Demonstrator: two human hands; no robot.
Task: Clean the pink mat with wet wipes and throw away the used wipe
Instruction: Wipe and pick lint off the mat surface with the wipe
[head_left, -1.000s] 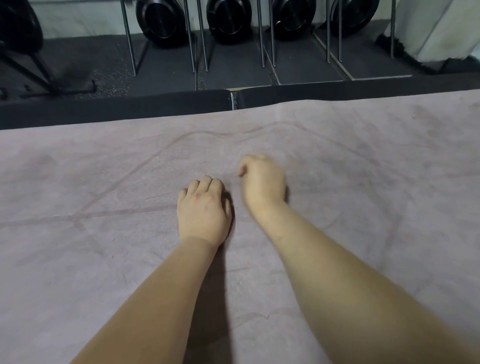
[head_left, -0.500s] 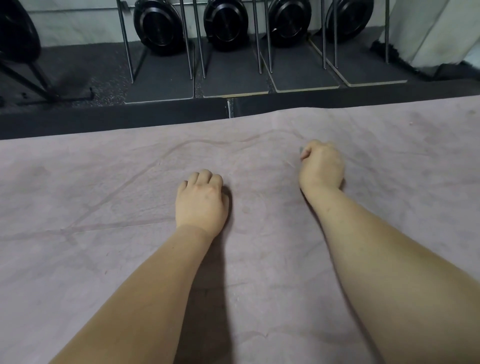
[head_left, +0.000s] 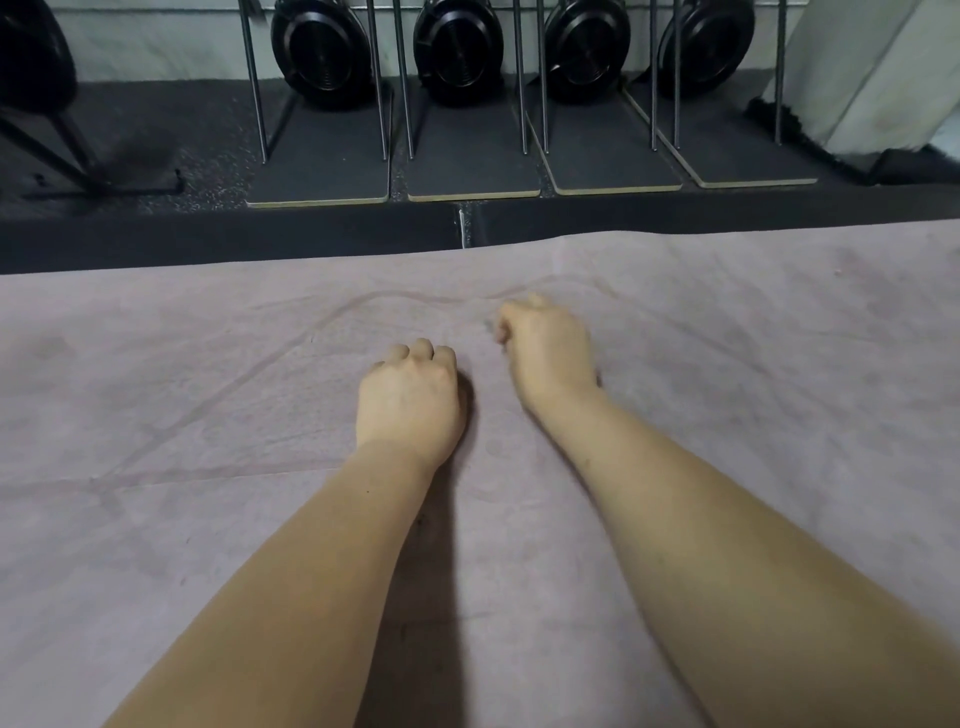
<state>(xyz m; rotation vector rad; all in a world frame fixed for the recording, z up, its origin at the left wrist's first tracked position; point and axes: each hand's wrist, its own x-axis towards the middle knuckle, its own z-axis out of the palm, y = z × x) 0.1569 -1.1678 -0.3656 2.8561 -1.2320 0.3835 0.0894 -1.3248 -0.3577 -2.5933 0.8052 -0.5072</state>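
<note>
Black round discs (head_left: 322, 49) racked behind, dusty pink fabric mat (head_left: 156, 415) spread under both hands: left hand (head_left: 410, 400) a fist resting on it, right hand (head_left: 548, 348) curled round a grey wipe scrap (head_left: 489, 326)

Pink mat (head_left: 208, 415): no print, label or number can be read.
Black discs (head_left: 322, 52), top of the frame: ridged round faces, any marking too small and dark to read.
Readable text overall: none.
</note>
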